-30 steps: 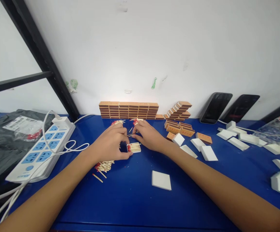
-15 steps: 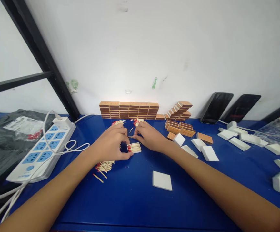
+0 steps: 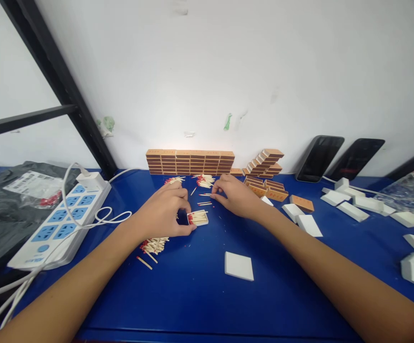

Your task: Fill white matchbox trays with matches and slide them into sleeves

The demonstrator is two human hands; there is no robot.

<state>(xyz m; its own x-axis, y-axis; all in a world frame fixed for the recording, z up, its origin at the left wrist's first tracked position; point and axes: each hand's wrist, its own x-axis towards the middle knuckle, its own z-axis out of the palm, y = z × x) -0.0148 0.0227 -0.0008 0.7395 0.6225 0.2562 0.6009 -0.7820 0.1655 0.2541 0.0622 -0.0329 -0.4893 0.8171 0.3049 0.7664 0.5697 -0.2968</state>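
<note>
A small open matchbox tray [image 3: 198,217] with red-tipped matches lies on the blue table [image 3: 200,295]. My left hand [image 3: 164,212] curls round its left end, thumb along the near side. My right hand [image 3: 236,195] is further back and right, fingertips pinched at a loose match [image 3: 204,195] near a small heap of matches [image 3: 204,180]. Two more loose matches [image 3: 204,204] lie just behind the tray. Another pile of matches [image 3: 154,245] shows under my left wrist.
Stacked brown matchboxes [image 3: 190,163] line the wall, with a slanted stack [image 3: 264,164] and loose ones to the right. White inner trays [image 3: 239,266] are scattered right. A power strip [image 3: 62,219] with cables lies left; two phones [image 3: 319,158] lean on the wall.
My right hand has left the tray and moved back and to the right toward the loose matches. My left hand has stayed on the tray.
</note>
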